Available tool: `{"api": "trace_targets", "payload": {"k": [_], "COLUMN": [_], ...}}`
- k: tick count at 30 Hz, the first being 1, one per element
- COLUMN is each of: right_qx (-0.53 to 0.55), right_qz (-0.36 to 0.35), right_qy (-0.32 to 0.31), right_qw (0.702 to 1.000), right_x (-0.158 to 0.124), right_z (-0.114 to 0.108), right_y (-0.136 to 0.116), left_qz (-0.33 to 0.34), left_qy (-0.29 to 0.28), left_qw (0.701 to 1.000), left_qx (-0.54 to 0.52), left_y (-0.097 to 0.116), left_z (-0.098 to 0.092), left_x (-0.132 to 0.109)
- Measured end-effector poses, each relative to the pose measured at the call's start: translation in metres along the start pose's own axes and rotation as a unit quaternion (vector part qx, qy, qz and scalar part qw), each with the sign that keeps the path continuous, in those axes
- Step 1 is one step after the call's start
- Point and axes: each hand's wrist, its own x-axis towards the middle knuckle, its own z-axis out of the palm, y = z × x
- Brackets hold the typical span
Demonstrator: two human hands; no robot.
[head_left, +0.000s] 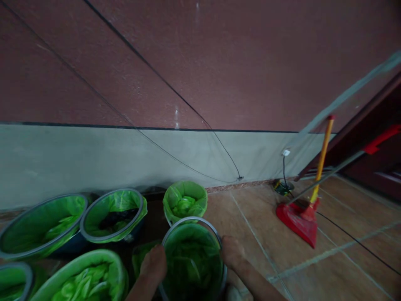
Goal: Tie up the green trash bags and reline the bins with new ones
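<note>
A round trash bin (194, 267) with a grey rim and a green plastic bag lining it stands at the bottom centre. My left hand (154, 262) is closed on the left side of its rim, and my right hand (232, 252) grips the right side. Crumpled green plastic lies inside the bin. Right behind it is a smaller green-lined bin (201, 203), also with green plastic in it. The undersides of both hands are hidden.
More green-lined bins stand to the left, including a bin with something dark inside (138, 190) and a bin of bunched green bags (117, 261). A red dustpan (296, 221) and a yellow-handled broom (322, 159) stand at right. Cables cross the wall and tiled floor (250, 238).
</note>
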Motion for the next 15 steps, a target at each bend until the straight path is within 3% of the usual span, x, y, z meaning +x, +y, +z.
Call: {"api": "trace_targets", "payload": {"k": [5,8,10,12,15], "right_qx": [-0.011,0.033,0.086,0.134,0.145], "right_qz": [-0.043,-0.053,-0.034,-0.006,0.035], "right_qy": [0.022,0.040,0.018,-0.013,-0.019], "right_qw": [0.999,0.997,0.996,0.991,0.989], "right_x": [0.009,0.039,0.066,0.093,0.124], "right_z": [-0.037,-0.055,-0.063,-0.065,-0.051], "right_y": [0.000,-0.017,-0.036,-0.058,-0.085], "left_qz": [-0.019,-0.040,-0.055,-0.062,-0.047], "left_qy": [0.025,0.123,0.177,0.183,0.143], "left_qw": [0.998,0.987,0.976,0.972,0.978], "left_qx": [-0.058,-0.097,-0.116,-0.130,-0.146], "left_y": [-0.007,-0.009,-0.011,-0.012,-0.011], "left_z": [-0.030,-0.049,-0.058,-0.063,-0.066], "left_x": [0.001,0.006,0.011,0.015,0.017]}}
